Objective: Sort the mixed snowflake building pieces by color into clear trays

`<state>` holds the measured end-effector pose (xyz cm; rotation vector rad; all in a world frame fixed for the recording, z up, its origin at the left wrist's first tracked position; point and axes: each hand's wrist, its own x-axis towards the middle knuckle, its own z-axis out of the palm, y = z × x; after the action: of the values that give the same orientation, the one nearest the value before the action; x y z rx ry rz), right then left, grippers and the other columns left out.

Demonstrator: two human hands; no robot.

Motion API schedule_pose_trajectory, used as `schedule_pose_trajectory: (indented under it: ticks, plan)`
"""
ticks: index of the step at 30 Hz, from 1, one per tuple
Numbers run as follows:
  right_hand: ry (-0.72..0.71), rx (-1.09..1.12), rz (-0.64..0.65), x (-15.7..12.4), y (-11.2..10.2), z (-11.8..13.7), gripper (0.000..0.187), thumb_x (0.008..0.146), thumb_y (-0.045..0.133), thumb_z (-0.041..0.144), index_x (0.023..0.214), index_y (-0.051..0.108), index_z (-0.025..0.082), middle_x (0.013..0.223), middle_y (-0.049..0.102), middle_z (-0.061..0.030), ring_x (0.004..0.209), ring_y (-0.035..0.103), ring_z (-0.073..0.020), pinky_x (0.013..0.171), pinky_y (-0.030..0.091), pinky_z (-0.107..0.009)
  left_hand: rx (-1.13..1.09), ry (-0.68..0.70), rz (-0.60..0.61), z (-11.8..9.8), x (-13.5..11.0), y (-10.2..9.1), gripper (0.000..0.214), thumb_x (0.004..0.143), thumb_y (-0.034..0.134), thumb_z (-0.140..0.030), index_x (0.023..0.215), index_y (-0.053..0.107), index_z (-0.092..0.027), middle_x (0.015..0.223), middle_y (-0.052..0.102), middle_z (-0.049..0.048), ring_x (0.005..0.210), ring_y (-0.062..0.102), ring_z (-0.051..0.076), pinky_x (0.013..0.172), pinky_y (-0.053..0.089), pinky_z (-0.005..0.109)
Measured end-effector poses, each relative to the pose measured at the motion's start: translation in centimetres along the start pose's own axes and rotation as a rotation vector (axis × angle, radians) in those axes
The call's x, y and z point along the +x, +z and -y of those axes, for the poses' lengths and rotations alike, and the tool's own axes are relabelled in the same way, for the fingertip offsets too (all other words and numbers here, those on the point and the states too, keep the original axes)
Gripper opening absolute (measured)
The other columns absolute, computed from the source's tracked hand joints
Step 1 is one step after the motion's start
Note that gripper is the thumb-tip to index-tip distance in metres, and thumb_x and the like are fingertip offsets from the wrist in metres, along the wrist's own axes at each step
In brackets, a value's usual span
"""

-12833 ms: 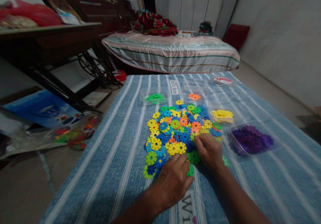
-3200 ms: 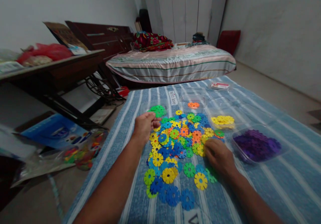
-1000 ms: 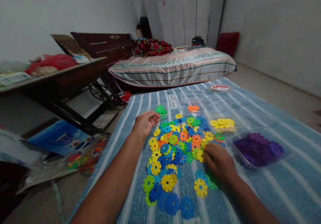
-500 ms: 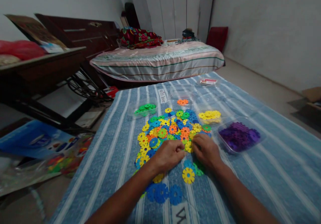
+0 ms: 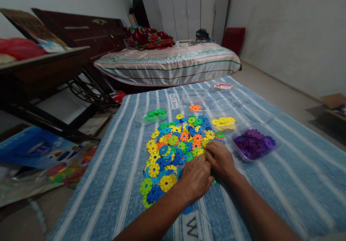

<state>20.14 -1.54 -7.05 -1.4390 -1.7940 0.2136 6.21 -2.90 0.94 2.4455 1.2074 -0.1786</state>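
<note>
A pile of flower-shaped plastic discs in yellow, blue, green and orange spreads over the striped cloth. At its near right edge my left hand is closed, knuckles up, its fingertips hidden. My right hand touches or nearly touches it, with curled fingers beside the yellow discs at the pile's edge. Whatever either hand grips cannot be made out. Close by on the right, a clear tub holds purple discs. Beyond the pile, clear tubs hold yellow discs, orange discs and green discs.
The blue-and-white striped cloth covers the surface under everything. A small red-and-white packet lies near its far edge. A bed stands behind, a dark sewing-machine table at left. Plastic bags are on the lower left.
My left hand has moved right and nearer to me, up against my right hand, uncovering discs on the left and covering loose ones in front. My right hand stays almost in place.
</note>
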Motion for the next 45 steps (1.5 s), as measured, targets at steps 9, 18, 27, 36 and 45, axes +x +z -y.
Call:
schedule_pose_trajectory:
  ticks: [9, 18, 27, 36, 45]
  plan:
    - [-0.012, 0.011, 0.001, -0.2, 0.0, 0.0, 0.016, 0.087, 0.050, 0.019, 0.077, 0.063, 0.021, 0.085, 0.066, -0.0057, 0.085, 0.058, -0.0199, 0.077, 0.046, -0.032, -0.009, 0.025, 0.044, 0.3, -0.2, -0.3, 0.024, 0.082, 0.058, -0.032, 0.098, 0.060, -0.015, 0.105, 0.063, 0.0121, 0.102, 0.060, 0.029, 0.086, 0.048, 0.039]
    - [-0.022, 0.005, -0.014, -0.4, 0.2, -0.1, 0.016, 0.089, 0.049, 0.020, 0.081, 0.062, 0.020, 0.089, 0.066, -0.0069, 0.087, 0.058, -0.0208, 0.080, 0.046, -0.034, -0.240, -0.043, -0.058, 1.4, -0.5, 0.8, 0.010, 0.074, 0.061, -0.025, 0.072, 0.054, -0.019, 0.077, 0.061, 0.0011, 0.075, 0.057, 0.017, 0.064, 0.038, 0.028]
    - [-0.036, 0.003, -0.011, -0.4, -0.1, -0.1, 0.017, 0.089, 0.048, 0.022, 0.080, 0.063, 0.020, 0.089, 0.067, -0.0071, 0.086, 0.059, -0.0204, 0.077, 0.046, -0.032, -0.915, -0.221, -0.160, 3.4, -0.3, 0.9, 0.016, 0.071, 0.063, -0.023, 0.062, 0.052, -0.017, 0.052, 0.053, -0.0047, 0.050, 0.048, 0.009, 0.050, 0.034, 0.021]
    - [-0.042, -0.001, -0.012, -0.6, -0.1, 0.0, 0.018, 0.089, 0.048, 0.023, 0.081, 0.064, 0.020, 0.090, 0.067, -0.0064, 0.089, 0.061, -0.0205, 0.078, 0.047, -0.032, -1.087, -0.407, -0.414, 8.5, -0.6, -3.7, 0.019, 0.071, 0.068, -0.027, 0.065, 0.055, -0.015, 0.042, 0.056, -0.0041, 0.032, 0.043, 0.005, 0.037, 0.030, 0.015]
    - [-0.050, -0.005, -0.024, -0.6, 0.2, -0.2, 0.018, 0.090, 0.049, 0.023, 0.081, 0.064, 0.021, 0.090, 0.068, -0.0064, 0.087, 0.062, -0.0207, 0.077, 0.048, -0.032, -1.440, -0.558, -0.876, 16.3, 2.1, -11.2, 0.008, 0.077, 0.061, -0.010, 0.075, 0.053, -0.013, 0.061, 0.066, 0.0010, 0.057, 0.064, 0.009, 0.058, 0.052, 0.018]
